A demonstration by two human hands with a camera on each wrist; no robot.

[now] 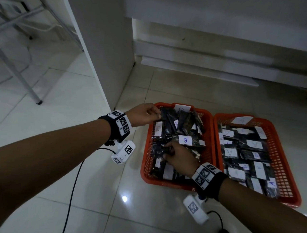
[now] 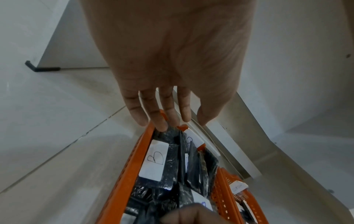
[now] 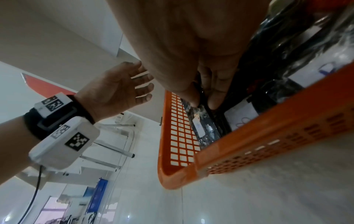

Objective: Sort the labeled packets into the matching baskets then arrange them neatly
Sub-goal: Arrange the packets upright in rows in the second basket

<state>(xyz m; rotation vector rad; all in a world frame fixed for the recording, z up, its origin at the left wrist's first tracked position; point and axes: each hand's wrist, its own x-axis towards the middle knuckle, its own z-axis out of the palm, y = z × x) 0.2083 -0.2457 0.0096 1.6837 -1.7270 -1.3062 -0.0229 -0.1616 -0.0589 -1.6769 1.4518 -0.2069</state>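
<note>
On the tiled floor point(image 1: 92, 180), two orange baskets sit side by side, and I work over the left basket point(image 1: 147, 162), my landmark here. It is heaped with dark packets bearing white "B" labels point(image 1: 185, 140), some flat, some standing on edge at its far end. My left hand point(image 1: 145, 115) reaches over the far-left corner of that basket, fingers nearly straight, the tips touching the top edge of an upright packet point(image 1: 168, 115); this grip is loose and wide, closed round nothing. My right hand point(image 1: 179, 155) is down inside the basket near its middle, thumb and fingers pinching a dark packet point(image 3: 203, 97) on edge. Touching the right wall of that basket is the right basket point(image 1: 281, 163), its packets labeled "A" point(image 1: 230, 152) lying flat in rows. Beyond the left basket's far corner stands a white cabinet panel point(image 1: 109, 47).
</note>
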